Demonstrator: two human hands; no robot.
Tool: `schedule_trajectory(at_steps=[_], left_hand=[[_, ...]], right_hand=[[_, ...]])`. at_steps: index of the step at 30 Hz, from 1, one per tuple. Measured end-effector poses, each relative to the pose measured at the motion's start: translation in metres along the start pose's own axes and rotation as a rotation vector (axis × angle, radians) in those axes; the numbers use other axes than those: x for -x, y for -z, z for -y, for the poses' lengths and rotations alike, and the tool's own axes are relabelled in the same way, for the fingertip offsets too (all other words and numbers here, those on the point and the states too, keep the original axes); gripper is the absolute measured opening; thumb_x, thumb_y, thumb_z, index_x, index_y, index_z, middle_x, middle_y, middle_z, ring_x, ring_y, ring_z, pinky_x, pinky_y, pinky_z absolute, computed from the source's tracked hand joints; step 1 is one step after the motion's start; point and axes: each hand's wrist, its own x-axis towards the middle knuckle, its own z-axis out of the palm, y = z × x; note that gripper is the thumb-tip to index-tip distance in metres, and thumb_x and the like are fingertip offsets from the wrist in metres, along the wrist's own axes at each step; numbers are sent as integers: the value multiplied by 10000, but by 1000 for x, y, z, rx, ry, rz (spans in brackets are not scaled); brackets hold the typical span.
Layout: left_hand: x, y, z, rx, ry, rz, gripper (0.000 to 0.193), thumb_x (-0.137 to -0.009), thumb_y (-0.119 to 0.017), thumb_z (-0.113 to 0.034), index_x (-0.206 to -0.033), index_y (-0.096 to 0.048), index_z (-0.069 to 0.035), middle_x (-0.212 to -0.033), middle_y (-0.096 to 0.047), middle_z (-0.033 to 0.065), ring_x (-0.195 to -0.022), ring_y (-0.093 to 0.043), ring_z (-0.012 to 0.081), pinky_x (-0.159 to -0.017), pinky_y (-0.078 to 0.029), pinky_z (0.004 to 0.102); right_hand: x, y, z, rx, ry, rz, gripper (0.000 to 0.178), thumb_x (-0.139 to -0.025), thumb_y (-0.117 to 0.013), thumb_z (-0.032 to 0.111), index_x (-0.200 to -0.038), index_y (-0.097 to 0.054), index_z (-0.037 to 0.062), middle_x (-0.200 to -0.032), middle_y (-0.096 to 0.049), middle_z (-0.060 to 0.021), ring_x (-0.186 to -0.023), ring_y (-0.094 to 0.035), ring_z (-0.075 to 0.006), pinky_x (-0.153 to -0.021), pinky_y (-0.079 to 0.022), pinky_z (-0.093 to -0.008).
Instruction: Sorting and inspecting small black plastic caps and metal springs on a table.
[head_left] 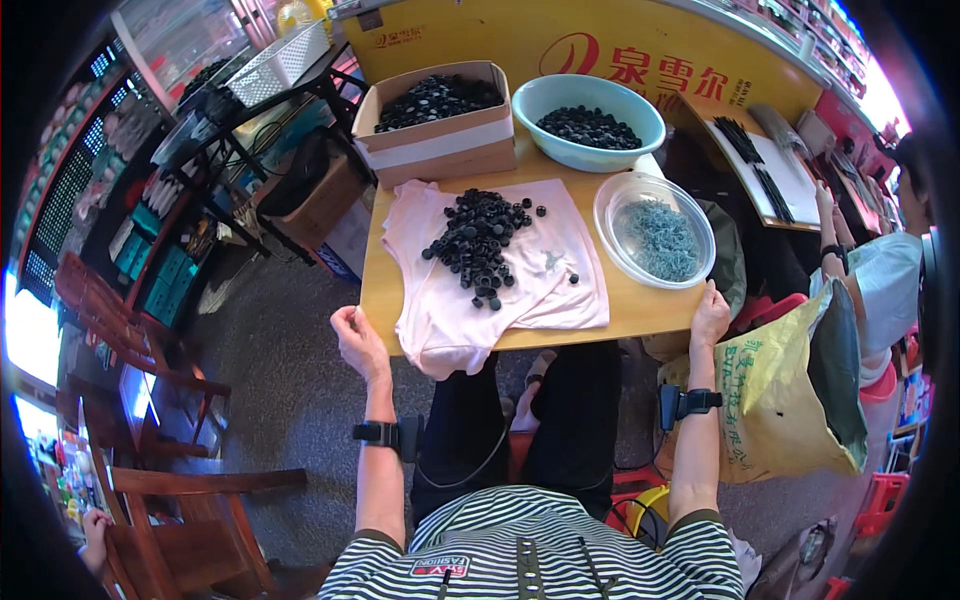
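Though heaped thickly, look for little weight in the small, round, black, plastic-looking caps (468, 245), piled loosely on the soft, pale pink cloth garment (570, 225) spread over the yellow-brown, wooden-looking table (645, 310). Expect hard, stiff walls, perhaps slightly slick, hardly fragile, apt to roll when nudged. Best taken singly by the outer rim, between thumb and forefinger, from the strays around the pile; for more, scoop with a cupped palm. Treat the garment as limp, likely to ruck up if dragged; grasp by the front fold, overhanging the near edge. In the round, clear plastic tub (603, 225) at the right, expect light, tangling handfuls of thin blue-green pieces (658, 240), best pinched from the top. Find the bare left hand (361, 345) by the table's left front corner, thumb and fingertips drawn close; impossible to tell about anything pinched there. Find the bare right hand (710, 317) at the right front corner, fingers curled; clamped or merely resting, impossible to tell.
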Motion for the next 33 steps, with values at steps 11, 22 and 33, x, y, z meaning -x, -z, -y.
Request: schedule_trajectory(at_steps=[11, 22, 33], left_hand=[[-6, -10, 12, -31, -82, -44, 143, -927, -541, -186, -972, -539, -50, -888, -638, 128, -802, -629, 298, -715, -483, 402], [-4, -15, 24, 30, -70, -8, 169, -934, -550, -156, -981, -535, 6, -904, -579, 104, -835, -563, 204, -763, -467, 329], [-10, -11, 30, 153, -34, 27, 173, -950, -532, -146, -1006, -509, 16, -946, -565, 93, -875, -560, 170, -794, -467, 294]], right_hand=[[-3, -2, 5, 36, -15, -70, 434, -915, -488, 434, -889, -692, 52, -832, -647, -223, -801, -628, -409, -693, -475, -473], [4, -3, 1, -5, 22, -134, 403, -935, -480, 362, -784, -656, 33, -736, -632, -219, -703, -616, -415, -635, -470, -489], [8, 1, 8, -91, 26, -152, 396, -934, -486, 356, -783, -642, 26, -727, -614, -219, -698, -604, -413, -608, -445, -477]])
